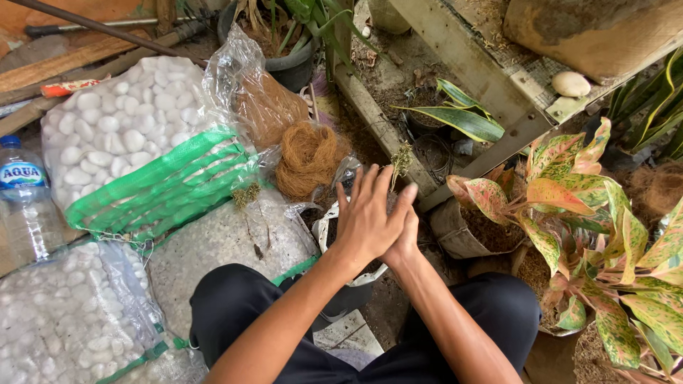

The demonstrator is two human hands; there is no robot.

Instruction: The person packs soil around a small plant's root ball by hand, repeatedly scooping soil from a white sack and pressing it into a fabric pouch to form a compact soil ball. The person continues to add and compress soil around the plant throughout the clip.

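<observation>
Hands overlap above a small white pot (334, 231): left hand (366, 220) lies flat, fingers together, over right hand (407, 238). Whether either clasps anything is hidden. The pot sits directly beneath, coconut fibre (307, 158) just beyond the fingertips.

The small pot (348, 284) was dark with a white bag liner folded over its rim, sitting upright on the ground between the knees and mostly hidden. A tiny plant cutting (400, 158) with a thin stem and a scruffy yellowish-green tuft poked up just past the fingertips.
</observation>
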